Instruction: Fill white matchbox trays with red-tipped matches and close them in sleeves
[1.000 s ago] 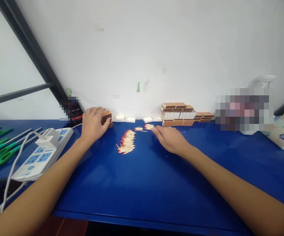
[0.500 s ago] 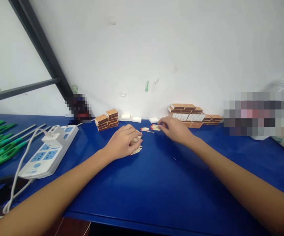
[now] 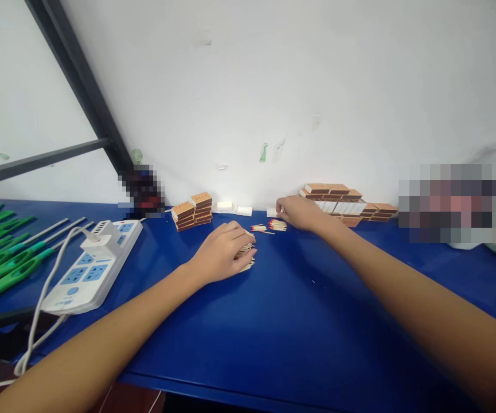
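Note:
My left hand (image 3: 224, 252) is curled around a bunch of matches (image 3: 245, 250) on the blue table, their pale sticks showing between thumb and fingers. Farther back, my right hand (image 3: 300, 213) has its fingers pinched at the right end of a small white matchbox tray (image 3: 272, 212) by the wall. Its fingertips partly cover that end. In front of the tray lies a small heap of red-tipped matches (image 3: 277, 225). A few more loose matches (image 3: 258, 228) lie just left of this heap.
Stacked matchboxes (image 3: 192, 212) stand at the back left, near white trays (image 3: 243, 210). A larger matchbox stack (image 3: 338, 201) is behind my right hand. On the left are a power strip (image 3: 88, 275), its white cable, and green-handled tools (image 3: 11, 264). A wall (image 3: 248, 86) closes the back.
My right hand has moved back from the heap of red-tipped matches to the white tray. My left hand stays around its bunch. The view has shifted slightly.

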Available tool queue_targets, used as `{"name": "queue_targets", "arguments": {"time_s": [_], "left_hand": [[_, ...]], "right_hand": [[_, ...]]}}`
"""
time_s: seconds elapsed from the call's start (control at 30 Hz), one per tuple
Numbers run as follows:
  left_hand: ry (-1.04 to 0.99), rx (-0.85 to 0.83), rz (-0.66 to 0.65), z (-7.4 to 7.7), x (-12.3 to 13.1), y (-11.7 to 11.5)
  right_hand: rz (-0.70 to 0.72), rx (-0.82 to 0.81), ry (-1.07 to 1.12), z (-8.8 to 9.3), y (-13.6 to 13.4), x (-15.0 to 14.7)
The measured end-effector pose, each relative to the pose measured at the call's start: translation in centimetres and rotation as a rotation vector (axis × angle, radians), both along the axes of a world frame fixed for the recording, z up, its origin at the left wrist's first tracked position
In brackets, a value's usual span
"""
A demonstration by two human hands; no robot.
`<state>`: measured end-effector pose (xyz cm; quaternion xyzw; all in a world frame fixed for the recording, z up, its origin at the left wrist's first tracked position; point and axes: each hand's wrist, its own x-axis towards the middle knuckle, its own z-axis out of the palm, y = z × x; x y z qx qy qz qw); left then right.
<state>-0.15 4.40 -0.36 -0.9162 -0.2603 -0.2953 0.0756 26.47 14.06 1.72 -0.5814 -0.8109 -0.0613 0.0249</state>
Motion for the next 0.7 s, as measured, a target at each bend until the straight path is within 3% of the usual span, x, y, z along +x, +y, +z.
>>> {"name": "queue_targets", "arguments": {"time_s": [0.2,0.3,0.4,0.47,0.53,0.63,0.7], "left_hand": [[-0.003,-0.009,0.009,0.1,0.0,0.0],[-0.005,-0.021,0.025,0.3,0.1,-0.2],[0.003,-0.060,0.029,0.5,0.4,-0.6],[0.009,-0.103,0.019,0.6,0.6,-1.0],[0.015,-0.158,-0.003,0.6,0.9,-1.4],[0.027,-0.228,-0.041,0.5,1.2,-1.8],[0.021,-0.244,-0.064,0.4,1.3,-2.0]], "right_hand": [[0.030,0.029,-0.028,0.8,-2.1,-0.3],[0.077,0.042,-0.005,2.0,-5.0,-0.9],[0.164,-0.055,0.046,2.6,-9.0,-1.3],[0.284,-0.304,0.207,2.4,-11.3,-1.3],[0.340,-0.433,0.341,1.8,-12.6,-1.1],[0.346,-0.474,0.513,0.9,-12.6,-0.3],[0.316,-0.400,0.651,0.4,-11.5,0.4]]}}
